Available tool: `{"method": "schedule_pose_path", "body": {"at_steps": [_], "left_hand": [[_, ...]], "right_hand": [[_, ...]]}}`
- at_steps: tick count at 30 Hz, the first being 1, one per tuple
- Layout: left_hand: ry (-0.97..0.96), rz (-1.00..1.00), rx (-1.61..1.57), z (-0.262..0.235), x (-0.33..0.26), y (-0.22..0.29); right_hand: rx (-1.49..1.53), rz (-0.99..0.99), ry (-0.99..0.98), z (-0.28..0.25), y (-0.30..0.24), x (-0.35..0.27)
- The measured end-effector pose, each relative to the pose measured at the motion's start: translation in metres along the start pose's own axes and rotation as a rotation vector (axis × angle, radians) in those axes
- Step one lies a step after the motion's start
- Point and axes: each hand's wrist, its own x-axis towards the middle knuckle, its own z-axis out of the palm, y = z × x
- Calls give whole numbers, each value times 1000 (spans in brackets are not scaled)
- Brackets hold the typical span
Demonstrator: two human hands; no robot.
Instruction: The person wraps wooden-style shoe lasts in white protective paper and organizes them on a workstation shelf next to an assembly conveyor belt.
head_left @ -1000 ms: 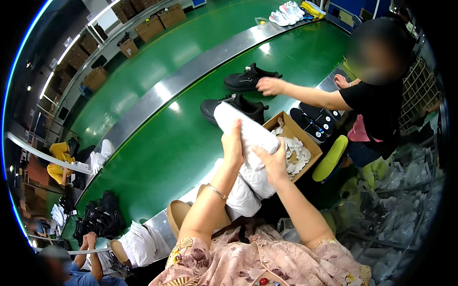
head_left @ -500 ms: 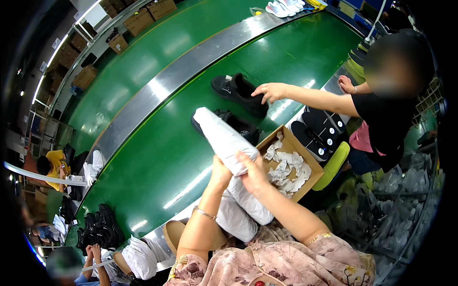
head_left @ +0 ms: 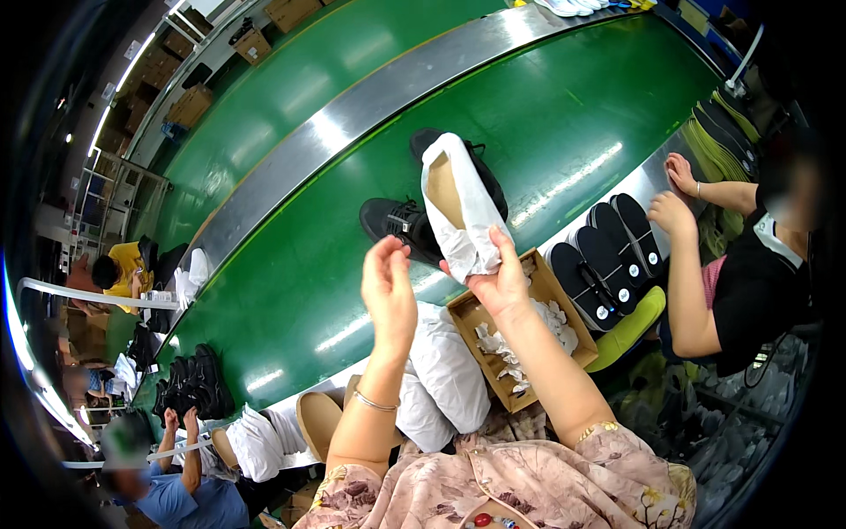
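Observation:
My right hand [head_left: 493,269] grips the narrow end of a shoe-shaped insert [head_left: 480,216] with a tan oval face and white paper around its sides. Its far end overlaps a pair of black shoes on the green belt, the left shoe [head_left: 385,218] showing its laces and the right shoe [head_left: 495,181] partly hidden. My left hand [head_left: 389,295] is raised beside the insert, fingers apart and holding nothing. Close in front of me lie several white-wrapped bundles [head_left: 449,361]. An open cardboard box [head_left: 577,304] holding crumpled white paper [head_left: 551,322] stands under my right forearm.
Black insoles [head_left: 595,264] lie in a row right of the box, beside a yellow-green piece [head_left: 626,331]. A co-worker's hands [head_left: 674,198] are at the right edge of the green belt [head_left: 291,273]. Black shoes [head_left: 194,383] and a person [head_left: 176,485] are at the left.
The insert has turned to show its tan face. My left hand has let go of it and moved left. The co-worker's hand has drawn back from the black shoes, which now sit closer together.

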Motion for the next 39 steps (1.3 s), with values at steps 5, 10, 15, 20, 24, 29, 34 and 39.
{"method": "schedule_pose_path", "body": {"at_steps": [5,10,15,20,24,29,34,39], "left_hand": [[-180,52,284,31,-26,-39],[-308,-125,77,60,-11,-58],[-474,134,290,84,20,-67],[-235,296,582,92,112,-103],[-227,297,741,120,157,-141],[-406,109,706,127,189,-154],[-427,134,635,115,197,-156],[-451,146,675,107,200,-156]], "right_hand": [[20,-68,23,-2,4,12],[-103,-284,3,0,-18,21],[-652,-682,62,-15,-109,32],[-1583,-750,61,-13,-134,18],[-2055,-779,-28,-1,-108,55],[-2429,-730,-60,4,-64,126],[-2290,-960,34,-21,-20,203],[-2642,-1073,-19,-32,-15,210]]}}
